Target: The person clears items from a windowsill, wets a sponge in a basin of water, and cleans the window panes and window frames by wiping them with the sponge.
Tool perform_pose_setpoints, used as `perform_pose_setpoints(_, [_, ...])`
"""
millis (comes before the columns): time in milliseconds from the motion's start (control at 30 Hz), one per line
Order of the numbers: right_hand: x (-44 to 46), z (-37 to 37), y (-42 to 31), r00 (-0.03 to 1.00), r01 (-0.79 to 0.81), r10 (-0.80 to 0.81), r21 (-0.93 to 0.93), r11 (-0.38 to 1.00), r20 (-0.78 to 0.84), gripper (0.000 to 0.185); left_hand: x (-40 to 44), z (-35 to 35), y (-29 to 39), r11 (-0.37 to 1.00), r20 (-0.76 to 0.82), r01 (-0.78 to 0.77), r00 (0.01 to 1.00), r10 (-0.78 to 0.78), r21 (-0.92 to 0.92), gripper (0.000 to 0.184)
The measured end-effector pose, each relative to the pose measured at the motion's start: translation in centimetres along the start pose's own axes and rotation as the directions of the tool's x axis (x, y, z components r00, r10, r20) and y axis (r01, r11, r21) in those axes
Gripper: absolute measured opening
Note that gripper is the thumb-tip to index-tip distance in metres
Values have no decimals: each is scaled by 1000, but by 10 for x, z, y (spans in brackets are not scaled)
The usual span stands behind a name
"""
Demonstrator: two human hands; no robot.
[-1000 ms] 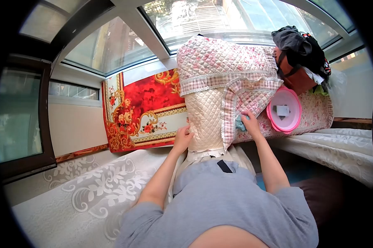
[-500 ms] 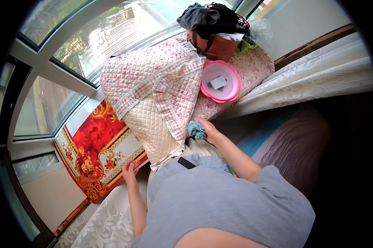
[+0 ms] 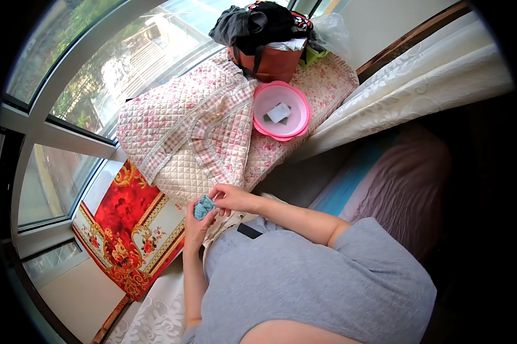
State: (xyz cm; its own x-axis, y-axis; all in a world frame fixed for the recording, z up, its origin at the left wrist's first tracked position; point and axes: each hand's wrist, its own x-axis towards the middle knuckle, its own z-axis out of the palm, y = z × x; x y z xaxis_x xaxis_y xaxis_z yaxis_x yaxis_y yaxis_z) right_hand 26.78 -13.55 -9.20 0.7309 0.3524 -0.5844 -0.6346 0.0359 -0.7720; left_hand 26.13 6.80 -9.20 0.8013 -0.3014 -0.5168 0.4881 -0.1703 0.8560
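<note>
A small crumpled blue-green cloth [image 3: 204,207] is bunched up in front of my waist. My left hand [image 3: 198,227] cups it from below, with the fingers curled round its side. From the right, my right hand [image 3: 231,199] pinches the cloth's edge between bent fingers. Just beyond both hands lies a quilted floral cover [image 3: 181,172] with a checked ruffle, spread over the window ledge.
A pink basin [image 3: 296,133] holding a white piece and darker pieces stands on the floral padding. Behind it is a brown bag [image 3: 275,64] heaped with dark clothes. A red patterned mat [image 3: 124,223] lies left; a white curtain [image 3: 407,94] hangs right.
My right hand has carried the cloth left to my left hand, which has risen to meet it. Both hands are now on the cloth. The view has shifted slightly.
</note>
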Motion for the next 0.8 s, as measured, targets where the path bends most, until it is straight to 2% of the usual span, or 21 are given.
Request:
perform_pose_setpoints(100, [-3, -11, 4, 999, 5, -9, 87, 996, 37, 23, -2, -17, -11, 995, -73, 62, 995, -68, -78, 45])
perform_pose_setpoints(133, [-4, -14, 4, 1000, 2, -2, 7, 1000, 27, 19, -4, -21, -12, 996, -102, 80, 991, -82, -33, 47])
perform_pose_setpoints(233, [-11, -28, 1, 996, -92, 89, -105, 990, -31, 19, -6, -31, -13, 981, -217, 178, 957, -192, -83, 53])
perform_pose_setpoints(367, [-23, -71, 6, 986, -125, 114, -87, 988, -121, 24, -3, -26, -14, 981, -325, 151, 928, -184, -122, 57])
perform_pose_setpoints(400, [-24, -87, 9, 975, -109, 86, -104, 989, -204, 25, -1, -24, -12, 974, -321, 179, 923, -214, -136, 54])
perform_pose_setpoints(467, [-24, -128, 19, 925, -76, 10, -159, 984, -380, 26, 5, -17, -12, 981, -338, 130, 925, -172, -144, 50])
perform_pose_setpoints(567, [-30, -192, 15, 758, -92, -123, -291, 952, -640, 25, 23, -11, -17, 977, -332, 46, 936, -115, -210, 46])
perform_pose_setpoints(600, [-8, -242, 57, 651, -135, -343, -548, 825, -677, 26, 28, -7, -16, 980, -341, 0, 938, -69, -200, 45])
perform_pose_setpoints(633, [-16, -249, 35, 594, -164, -378, -567, 807, -710, 27, 34, -8, -14, 981, -372, -60, 928, -13, -183, 44])
perform_pose_setpoints(667, [-9, -274, 45, 519, -195, -531, -698, 689, -670, 27, 41, -8, -12, 978, -372, -81, 928, 5, -190, 45])
perform_pose_setpoints(767, [8, -317, 37, 529, -281, -557, -751, 597, -640, 37, 71, -8, -14, 966, -361, -147, 930, 63, -210, 50])
perform_pose_setpoints(800, [16, -328, 37, 543, -294, -616, -816, 497, -571, 43, 77, -8, 0, 976, -333, -102, 942, 33, -191, 49])
